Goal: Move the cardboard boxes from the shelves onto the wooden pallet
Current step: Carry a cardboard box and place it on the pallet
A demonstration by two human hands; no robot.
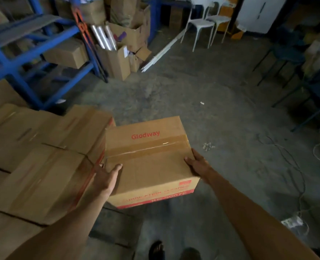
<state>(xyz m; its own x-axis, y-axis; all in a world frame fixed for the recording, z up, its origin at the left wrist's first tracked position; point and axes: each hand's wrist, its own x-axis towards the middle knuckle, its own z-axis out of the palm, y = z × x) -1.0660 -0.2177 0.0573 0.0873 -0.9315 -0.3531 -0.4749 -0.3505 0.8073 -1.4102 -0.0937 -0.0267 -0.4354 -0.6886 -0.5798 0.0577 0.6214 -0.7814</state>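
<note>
Both hands grasp the box (149, 160): left hand (106, 177) on its left side, right hand (196, 166) on its right. It hangs over the floor (221, 109), touching the stacked boxes (42, 156) leftward; blue shelves (14, 59) beyond.

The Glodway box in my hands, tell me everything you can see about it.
The box is brown cardboard, closed, its top seam sealed with a strip of brown tape. "Glodway" is printed in red on top, and the near side has a red band with blurred lettering. It is held slightly tilted above the floor, beside the stack. The left hand grips its left edge, the right hand its right edge.
</note>
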